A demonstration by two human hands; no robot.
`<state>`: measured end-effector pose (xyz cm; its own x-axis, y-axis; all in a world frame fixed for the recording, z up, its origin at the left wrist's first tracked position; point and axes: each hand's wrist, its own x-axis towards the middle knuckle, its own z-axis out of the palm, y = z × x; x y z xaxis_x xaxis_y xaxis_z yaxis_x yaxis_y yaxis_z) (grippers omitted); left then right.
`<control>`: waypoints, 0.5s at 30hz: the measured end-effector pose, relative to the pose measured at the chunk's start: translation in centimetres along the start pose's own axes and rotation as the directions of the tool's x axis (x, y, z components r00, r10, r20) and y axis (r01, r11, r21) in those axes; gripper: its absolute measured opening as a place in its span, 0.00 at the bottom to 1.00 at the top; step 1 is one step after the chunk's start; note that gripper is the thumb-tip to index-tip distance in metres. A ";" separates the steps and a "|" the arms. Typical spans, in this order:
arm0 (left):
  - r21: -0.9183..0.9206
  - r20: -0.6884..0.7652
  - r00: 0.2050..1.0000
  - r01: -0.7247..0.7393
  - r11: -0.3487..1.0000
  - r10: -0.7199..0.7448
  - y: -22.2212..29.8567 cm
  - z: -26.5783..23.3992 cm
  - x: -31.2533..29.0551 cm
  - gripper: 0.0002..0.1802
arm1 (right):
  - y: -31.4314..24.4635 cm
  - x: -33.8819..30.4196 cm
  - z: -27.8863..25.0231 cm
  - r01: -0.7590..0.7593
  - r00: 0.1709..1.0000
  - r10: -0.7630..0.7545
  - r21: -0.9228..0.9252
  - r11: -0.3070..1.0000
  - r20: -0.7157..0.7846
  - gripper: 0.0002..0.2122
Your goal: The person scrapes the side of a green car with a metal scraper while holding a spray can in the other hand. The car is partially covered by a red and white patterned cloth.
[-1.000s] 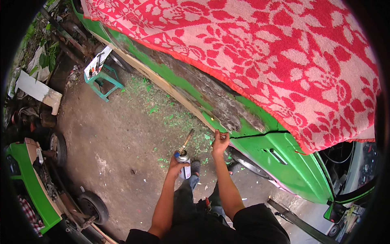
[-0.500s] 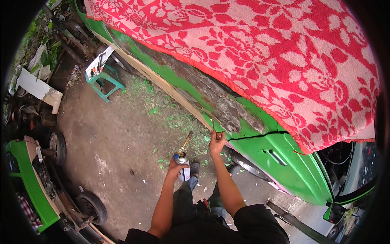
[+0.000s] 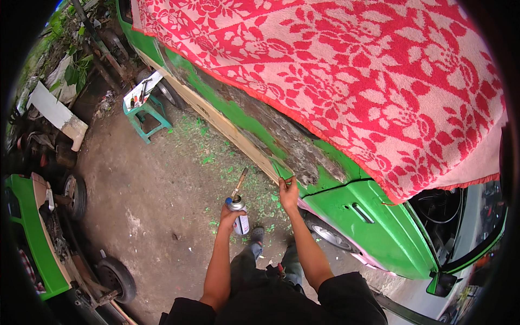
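My left hand (image 3: 228, 218) is wrapped around a blowtorch (image 3: 240, 223), a white gas canister with a brass-coloured burner tube (image 3: 239, 182) slanting up and away. No flame can be made out. My right hand (image 3: 288, 190) is raised against the side of a green car (image 3: 360, 206), its fingers pinched at the lower edge of the panel. Just above the fingertips is a loose-looking green flap (image 3: 281, 169), beside a bare, rough brown-grey strip (image 3: 303, 162). Whether the fingers hold this flap or a thin tool, I cannot tell.
A red-and-pink floral blanket (image 3: 346, 81) covers the car's upper part. A teal stool (image 3: 146, 122) with tools on top stands beyond the car's side. Green flakes (image 3: 206, 160) litter the ground. At the left lie a wheel (image 3: 116, 279) and a green vehicle body (image 3: 40, 244).
My right hand has come down slightly at the panel edge, and a green flap now shows above its fingertips. The torch has moved slightly left. The whole view has shifted a little.
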<state>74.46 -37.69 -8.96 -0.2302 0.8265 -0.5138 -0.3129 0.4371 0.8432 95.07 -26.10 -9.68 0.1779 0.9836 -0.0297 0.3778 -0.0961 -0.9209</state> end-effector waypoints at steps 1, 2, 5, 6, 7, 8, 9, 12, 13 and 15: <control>-0.009 0.025 1.000 -0.009 1.000 0.009 0.3 -0.3 0.4 0.29 | -0.4 -0.3 -0.3 -0.015 1.000 0.016 0.044 0.999 -0.006 0.14; -0.017 0.050 0.999 -0.018 1.000 0.019 0.5 -0.6 0.7 0.29 | -0.9 -0.5 -0.4 -0.216 0.973 0.201 0.137 0.967 0.114 0.14; -0.031 0.056 0.998 -0.004 1.000 0.006 1.0 0.7 0.4 0.27 | -0.9 -1.0 -1.8 -0.511 0.857 0.406 0.437 0.740 0.316 0.12; -0.005 0.077 0.997 -0.009 1.000 0.009 1.5 1.4 0.4 0.27 | -0.8 -0.8 -2.0 -0.541 0.840 0.409 0.502 0.675 0.356 0.12; 0.006 0.089 0.996 -0.022 1.000 0.021 1.7 1.8 0.4 0.27 | -0.8 -1.0 -2.3 -0.555 0.831 0.414 0.518 0.651 0.372 0.12; 0.018 0.102 0.994 -0.034 0.999 0.033 2.0 2.2 0.3 0.27 | -0.8 -1.0 -2.8 -0.569 0.822 0.418 0.533 0.626 0.386 0.12; 0.029 0.115 0.992 -0.048 0.998 0.044 2.2 2.5 0.2 0.28 | -0.8 -0.9 -3.2 -0.581 0.813 0.422 0.548 0.601 0.400 0.12; 0.064 0.167 0.986 -0.009 0.998 -0.002 1.7 2.4 -0.4 0.30 | -1.8 -2.1 -3.9 -0.607 0.795 0.454 0.525 0.597 0.403 0.11; 0.070 0.188 0.982 0.003 0.998 -0.016 1.7 2.6 -0.4 0.31 | -2.0 -2.2 -4.1 -0.597 0.802 0.458 0.504 0.624 0.383 0.10; 0.046 0.196 0.980 0.009 0.999 -0.018 1.6 2.9 -0.5 0.31 | -2.3 -2.4 -4.5 -0.579 0.815 0.466 0.457 0.675 0.345 0.10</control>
<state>76.70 -36.37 -6.93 -0.0390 0.8720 -0.4879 -0.2722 0.4605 0.8449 97.90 -28.91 -5.76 0.0073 0.8095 -0.5870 -0.2629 -0.5648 -0.7822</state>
